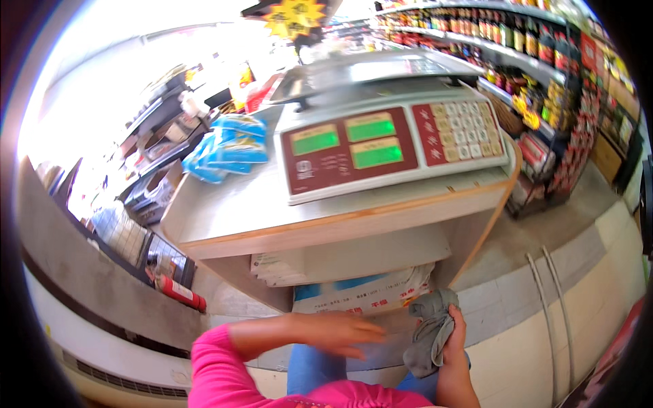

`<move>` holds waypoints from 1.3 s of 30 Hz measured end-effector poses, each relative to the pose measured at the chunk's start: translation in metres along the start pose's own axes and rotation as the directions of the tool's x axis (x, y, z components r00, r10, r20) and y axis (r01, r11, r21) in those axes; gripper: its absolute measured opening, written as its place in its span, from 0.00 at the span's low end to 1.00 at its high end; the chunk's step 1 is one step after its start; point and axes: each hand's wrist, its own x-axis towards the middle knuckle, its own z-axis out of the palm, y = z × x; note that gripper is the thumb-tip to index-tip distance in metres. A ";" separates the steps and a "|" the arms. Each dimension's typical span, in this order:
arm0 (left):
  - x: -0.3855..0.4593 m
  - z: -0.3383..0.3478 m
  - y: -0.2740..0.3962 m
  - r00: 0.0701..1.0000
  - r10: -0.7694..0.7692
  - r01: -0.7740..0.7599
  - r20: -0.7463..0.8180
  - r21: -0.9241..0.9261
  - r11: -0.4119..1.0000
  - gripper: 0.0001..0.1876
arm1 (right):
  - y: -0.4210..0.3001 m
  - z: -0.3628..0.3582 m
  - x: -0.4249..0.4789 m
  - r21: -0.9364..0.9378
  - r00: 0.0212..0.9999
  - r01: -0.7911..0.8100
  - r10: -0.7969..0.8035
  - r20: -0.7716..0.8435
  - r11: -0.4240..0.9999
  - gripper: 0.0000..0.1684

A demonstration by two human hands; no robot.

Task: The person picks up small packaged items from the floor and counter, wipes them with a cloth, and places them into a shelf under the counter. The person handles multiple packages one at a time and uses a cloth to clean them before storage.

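My right hand (455,334) grips a crumpled grey cloth (427,334), which hangs in folds over my right thigh. Across my lap reaches my left hand (344,334), slightly blurred, with nothing visible in it and its fingers extended towards the cloth without touching it. Ahead of both hands stands a light counter (229,219) with a wooden edge. On its top sits an electronic weighing scale (352,153) with green displays, a keypad and a metal pan (377,69). Left of the scale lie several blue plastic packets (232,145).
Below the countertop, a shelf (367,250) holds a white stack (275,268), with a printed sack (362,296) underneath. A red fire extinguisher (179,293) is at floor level on the left. Bottle-filled store shelves (510,41) rise at right. Two cables (553,316) cross the floor.
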 end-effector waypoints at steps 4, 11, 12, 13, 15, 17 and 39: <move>-0.069 -0.120 0.099 0.832 0.049 0.112 -0.553 0.254 0.961 0.20 | -0.014 -0.005 -0.008 -0.064 0.999 0.044 -0.042 0.023 0.997 0.26; -0.053 -0.382 0.022 0.180 0.170 0.492 -0.969 0.238 0.837 0.17 | 0.020 -0.015 0.023 -0.116 0.998 0.012 -0.005 0.058 0.993 0.25; -0.042 -0.411 -0.006 0.209 0.112 0.589 -0.972 0.216 0.779 0.17 | 0.023 -0.013 0.024 -0.087 0.999 0.005 -0.002 0.041 0.996 0.25; -0.030 -0.437 -0.041 0.264 0.094 0.670 -0.960 0.253 0.698 0.18 | 0.026 -0.011 0.022 -0.057 1.000 0.004 -0.003 0.018 0.998 0.24; -0.010 -0.466 -0.080 0.377 0.003 0.789 -0.926 0.323 0.522 0.20 | 0.032 -0.003 0.017 -0.011 0.999 0.024 -0.024 -0.029 1.000 0.23; 0.009 -0.473 -0.099 0.417 -0.024 0.803 -0.909 0.356 0.477 0.18 | 0.029 0.003 0.014 -0.014 0.992 0.090 -0.091 -0.089 0.996 0.23; -0.190 -0.383 0.057 0.144 0.285 0.829 -0.948 0.273 0.488 0.12 | 0.015 -0.008 0.024 -0.023 0.998 0.057 -0.057 0.017 0.998 0.24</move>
